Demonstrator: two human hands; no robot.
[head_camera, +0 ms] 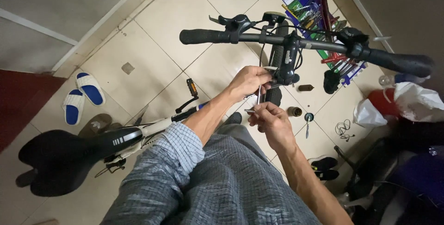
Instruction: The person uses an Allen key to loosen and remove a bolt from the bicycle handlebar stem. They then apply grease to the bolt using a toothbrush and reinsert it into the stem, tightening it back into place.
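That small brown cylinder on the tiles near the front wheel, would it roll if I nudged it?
Probably: the brown cylinder seems to lie on its side on smooth floor tiles, so it would likely roll. It looks small, so likely light.

**Bicycle stem and small metal tool**

Black handlebar (259,38) runs level across the view, rubber grips at both ends, brake levers and shifter clamped on. Black stem (283,63) drops from its middle, cables looping beside it. Thin silver tool (259,96), bent like a hex key, stands just beside the stem's lower part.
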